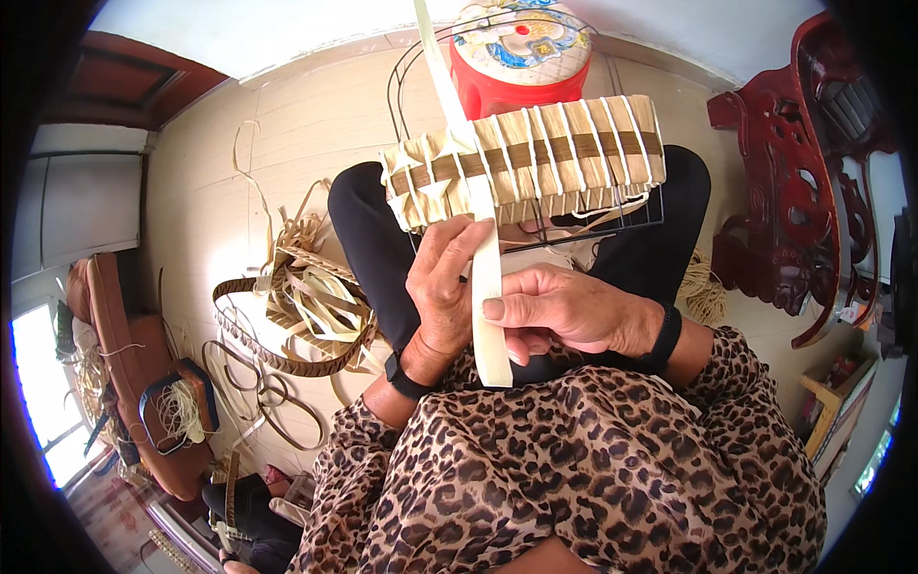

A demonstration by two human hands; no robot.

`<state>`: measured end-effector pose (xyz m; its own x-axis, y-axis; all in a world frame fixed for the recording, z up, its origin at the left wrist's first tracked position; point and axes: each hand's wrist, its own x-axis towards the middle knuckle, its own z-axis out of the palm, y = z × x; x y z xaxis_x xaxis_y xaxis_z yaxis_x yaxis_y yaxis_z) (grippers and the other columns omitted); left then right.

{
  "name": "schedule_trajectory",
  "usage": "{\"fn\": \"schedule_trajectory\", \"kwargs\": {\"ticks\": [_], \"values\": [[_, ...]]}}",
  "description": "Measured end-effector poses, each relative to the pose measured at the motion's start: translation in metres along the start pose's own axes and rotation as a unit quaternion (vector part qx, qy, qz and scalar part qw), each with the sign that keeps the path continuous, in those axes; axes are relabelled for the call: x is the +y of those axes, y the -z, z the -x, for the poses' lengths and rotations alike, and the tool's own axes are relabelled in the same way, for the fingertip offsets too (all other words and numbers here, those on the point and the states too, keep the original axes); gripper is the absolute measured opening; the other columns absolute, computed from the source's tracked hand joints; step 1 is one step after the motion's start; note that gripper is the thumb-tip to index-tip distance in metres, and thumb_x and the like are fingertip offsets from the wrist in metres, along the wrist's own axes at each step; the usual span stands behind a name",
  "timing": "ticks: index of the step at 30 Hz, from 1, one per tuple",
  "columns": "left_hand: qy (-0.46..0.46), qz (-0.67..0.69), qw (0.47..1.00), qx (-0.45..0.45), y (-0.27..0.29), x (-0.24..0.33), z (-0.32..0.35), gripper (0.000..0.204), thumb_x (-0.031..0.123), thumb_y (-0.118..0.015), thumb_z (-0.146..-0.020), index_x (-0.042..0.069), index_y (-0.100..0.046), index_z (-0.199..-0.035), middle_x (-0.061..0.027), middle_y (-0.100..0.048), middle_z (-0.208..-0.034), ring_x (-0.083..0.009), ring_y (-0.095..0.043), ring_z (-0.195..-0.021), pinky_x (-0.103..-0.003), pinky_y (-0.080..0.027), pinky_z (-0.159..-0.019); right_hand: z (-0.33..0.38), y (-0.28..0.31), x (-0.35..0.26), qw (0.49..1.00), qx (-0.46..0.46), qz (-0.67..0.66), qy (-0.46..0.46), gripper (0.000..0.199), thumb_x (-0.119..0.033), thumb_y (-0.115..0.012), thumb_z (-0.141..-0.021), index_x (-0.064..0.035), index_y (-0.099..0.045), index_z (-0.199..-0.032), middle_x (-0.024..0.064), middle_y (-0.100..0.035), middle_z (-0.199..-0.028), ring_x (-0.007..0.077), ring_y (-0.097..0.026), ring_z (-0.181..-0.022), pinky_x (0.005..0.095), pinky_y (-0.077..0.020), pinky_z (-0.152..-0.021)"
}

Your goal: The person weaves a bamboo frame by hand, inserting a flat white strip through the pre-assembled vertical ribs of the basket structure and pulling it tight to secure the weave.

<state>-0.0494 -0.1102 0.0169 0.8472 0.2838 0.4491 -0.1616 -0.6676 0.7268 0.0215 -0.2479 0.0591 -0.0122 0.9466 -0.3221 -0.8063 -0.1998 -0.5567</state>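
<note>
A woven frame piece (564,148), wrapped in pale flat strips with white cords across and a brown band along it, rests over my knees on a black wire frame (612,227). One long pale strip (489,330) passes over its left part, reaching up beyond it and down toward my lap. My right hand (583,311) pinches this strip near its lower end, thumb on top. Just below the woven piece, my left hand (445,277) has its curled fingers at the strip's left edge. Folded, pointed strip ends (432,172) stand out on the woven piece's left end.
Beyond the woven piece stands a red stool (516,94) with a patterned top. Left on the floor lie loose strips (320,297) inside a brown braided band (277,362). A carved dark-red chair (779,182) is at the right. Another person's dark-clothed leg (251,507) shows lower left.
</note>
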Motion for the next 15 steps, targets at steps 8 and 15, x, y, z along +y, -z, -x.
{"fn": "schedule_trajectory", "kwargs": {"ticks": [8, 15], "values": [[0.162, 0.117, 0.980, 0.010, 0.006, -0.009, 0.011, 0.031, -0.002, -0.064, -0.072, 0.002, -0.055, -0.102, -0.0070, -0.056, -0.081, -0.0134, -0.054, -0.068, -0.024, -0.046, -0.062, -0.023, -0.001, 0.001, 0.995, -0.021, 0.085, 0.045, 0.030, -0.027, -0.048, -0.090, -0.0006, -0.058, -0.082, 0.0030, -0.055, -0.063, 0.0067, -0.046, -0.050, 0.0183, -0.0332, -0.045], [0.122, -0.022, 0.992, 0.024, 0.016, -0.034, 0.014, 0.018, 0.018, -0.062, -0.079, 0.003, -0.053, -0.081, 0.0001, -0.048, -0.071, -0.0091, -0.043, -0.058, -0.022, -0.037, -0.054, -0.047, -0.009, 0.000, 0.973, -0.026, 0.171, 0.154, 0.033, -0.022, -0.046, -0.090, -0.0015, -0.058, -0.067, 0.0027, -0.056, -0.056, 0.0087, -0.052, -0.047, 0.0206, -0.0389, -0.044]]}}
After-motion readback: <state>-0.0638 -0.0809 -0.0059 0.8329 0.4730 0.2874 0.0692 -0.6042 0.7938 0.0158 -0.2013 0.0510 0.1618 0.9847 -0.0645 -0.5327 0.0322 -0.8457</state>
